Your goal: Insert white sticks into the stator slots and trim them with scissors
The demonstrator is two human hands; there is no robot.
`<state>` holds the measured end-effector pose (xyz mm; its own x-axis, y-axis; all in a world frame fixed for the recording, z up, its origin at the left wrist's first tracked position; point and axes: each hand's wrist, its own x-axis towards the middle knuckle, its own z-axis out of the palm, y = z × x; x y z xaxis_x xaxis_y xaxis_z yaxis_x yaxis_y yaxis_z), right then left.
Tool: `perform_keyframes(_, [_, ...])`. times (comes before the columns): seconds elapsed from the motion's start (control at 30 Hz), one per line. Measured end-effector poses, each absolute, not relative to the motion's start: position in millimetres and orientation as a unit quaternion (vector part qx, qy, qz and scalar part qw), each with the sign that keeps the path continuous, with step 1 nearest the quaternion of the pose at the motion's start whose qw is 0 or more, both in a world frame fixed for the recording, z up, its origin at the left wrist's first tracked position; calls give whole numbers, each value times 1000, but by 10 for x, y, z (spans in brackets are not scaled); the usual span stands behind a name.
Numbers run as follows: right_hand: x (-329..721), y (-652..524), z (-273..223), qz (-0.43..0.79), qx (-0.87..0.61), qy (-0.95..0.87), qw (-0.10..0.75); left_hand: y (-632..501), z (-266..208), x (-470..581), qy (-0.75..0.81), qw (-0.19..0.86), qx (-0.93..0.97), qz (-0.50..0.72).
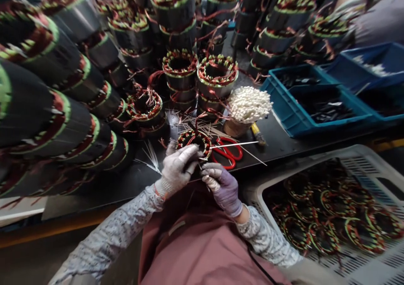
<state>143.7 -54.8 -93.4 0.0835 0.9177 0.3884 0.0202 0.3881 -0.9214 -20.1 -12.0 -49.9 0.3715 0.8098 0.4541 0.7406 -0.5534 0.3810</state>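
In a whitish knit glove, my left hand (178,167) is at the near left edge of a small motor stator (193,141) with copper windings and pale green insulation. Its fingers are closed in a pinch, and what they hold is hidden. My right hand (224,188), in a purple glove with whitish fingertips, is closed just in front of the stator, pinching something thin and dark that is too small to name. Red-handled scissors (233,150) lie right of the stator. A thin white stick (236,145) extends right from the stator's edge.
Stacked stators (91,137) rise along the left, with more at the back. A tub of white-tipped sticks (249,104) stands beside blue bins (315,129) of dark pieces. A white crate (261,192) holding several stators is at lower right. Another person's sleeve (378,19) shows at upper right.
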Motion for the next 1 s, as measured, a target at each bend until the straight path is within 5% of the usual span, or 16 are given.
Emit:
perform_keyframes(0.63, [1446,-317,-704,266,-473,-708,451,-82,-558,-213,429,68,838,329])
perform_keyframes(0.8, [1408,-169,-740,129,-480,-774,392,-79,-573,-232,410,58,852,320])
perform_keyframes(1.0, [1705,-424,-480,38,-333,-869,364,-21,-529,-258,407,74,846,335])
